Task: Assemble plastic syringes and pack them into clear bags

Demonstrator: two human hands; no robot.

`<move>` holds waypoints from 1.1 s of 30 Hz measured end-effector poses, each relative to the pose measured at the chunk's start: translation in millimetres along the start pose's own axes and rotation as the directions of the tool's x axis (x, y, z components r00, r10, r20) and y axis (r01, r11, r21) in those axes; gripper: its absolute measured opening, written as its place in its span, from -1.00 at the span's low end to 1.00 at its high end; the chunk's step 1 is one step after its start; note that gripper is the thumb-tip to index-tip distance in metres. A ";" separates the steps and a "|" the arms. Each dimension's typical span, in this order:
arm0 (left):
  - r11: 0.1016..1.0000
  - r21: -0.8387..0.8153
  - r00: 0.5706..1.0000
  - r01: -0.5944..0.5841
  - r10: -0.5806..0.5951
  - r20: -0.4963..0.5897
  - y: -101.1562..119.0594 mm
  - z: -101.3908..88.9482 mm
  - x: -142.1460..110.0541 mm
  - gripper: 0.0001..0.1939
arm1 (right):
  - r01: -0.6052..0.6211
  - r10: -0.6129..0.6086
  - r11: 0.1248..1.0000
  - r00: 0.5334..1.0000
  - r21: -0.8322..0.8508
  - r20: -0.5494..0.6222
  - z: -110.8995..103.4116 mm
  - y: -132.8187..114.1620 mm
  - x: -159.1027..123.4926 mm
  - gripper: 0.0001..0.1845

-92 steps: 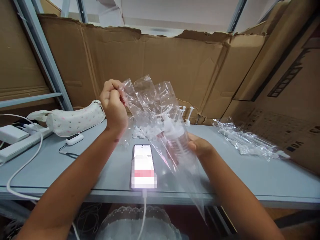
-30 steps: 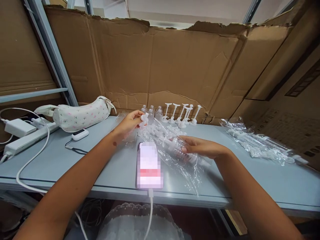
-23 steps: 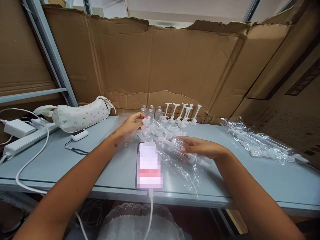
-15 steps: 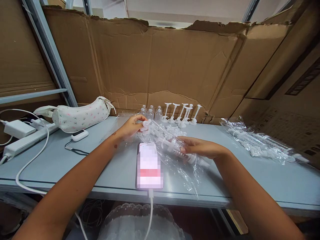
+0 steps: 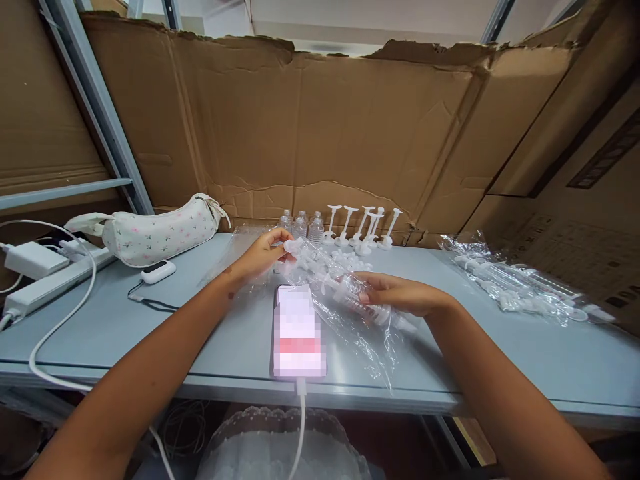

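Observation:
My left hand [image 5: 264, 253] pinches a small white plastic piece [image 5: 291, 246] just above the table, at the near end of a clear plastic bag [image 5: 345, 303]. The bag lies on the grey table [image 5: 150, 333] with a syringe-like part [image 5: 350, 297] inside it. My right hand [image 5: 400, 293] lies over the bag and that part, fingers curled on them. Loose white caps [image 5: 345, 261] lie behind the bag. A lit phone [image 5: 299, 330] lies on the table between my forearms, plugged into a white cable.
Three small clear bottles [image 5: 303, 225] and several upright white plungers [image 5: 363, 230] stand at the table's back edge before a cardboard wall. A pile of bagged syringes [image 5: 520, 287] lies at right. A floral pouch [image 5: 160, 233], a small white device [image 5: 157, 271] and a power strip [image 5: 40, 287] lie at left.
Three seconds ago both hands held the bag up in the air. The bag now lies on the table; my left hand has picked up a small white piece and lifted it slightly.

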State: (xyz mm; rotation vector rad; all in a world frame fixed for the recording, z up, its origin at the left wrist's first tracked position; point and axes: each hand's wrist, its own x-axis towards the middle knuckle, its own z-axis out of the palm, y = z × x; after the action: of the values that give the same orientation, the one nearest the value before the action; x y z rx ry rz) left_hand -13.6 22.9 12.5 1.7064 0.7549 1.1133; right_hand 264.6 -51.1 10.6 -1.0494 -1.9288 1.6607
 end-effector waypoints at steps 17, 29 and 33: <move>0.987 0.159 0.998 -0.030 0.040 -0.057 -1.9 -2.1 0.8 -0.77 | 0.006 -0.006 1.000 1.000 -0.017 0.008 -1.4 1.3 0.9 -0.63; 0.540 0.828 0.953 -0.150 0.302 -0.025 11.9 -18.4 -5.6 -0.79 | 0.043 -0.043 0.999 0.999 0.010 -0.004 1.8 -1.3 0.9 -0.63; 0.664 0.743 0.957 -0.084 0.261 -0.125 9.4 -11.9 -6.6 -0.77 | 0.068 -0.069 0.997 0.997 -0.023 -0.037 1.0 -1.0 1.3 -0.65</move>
State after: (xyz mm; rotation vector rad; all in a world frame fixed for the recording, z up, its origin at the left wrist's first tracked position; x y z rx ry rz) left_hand -27.2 18.2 20.8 2.3929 1.3406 1.2337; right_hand 262.7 -50.8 11.1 -1.0047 -1.9409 1.5749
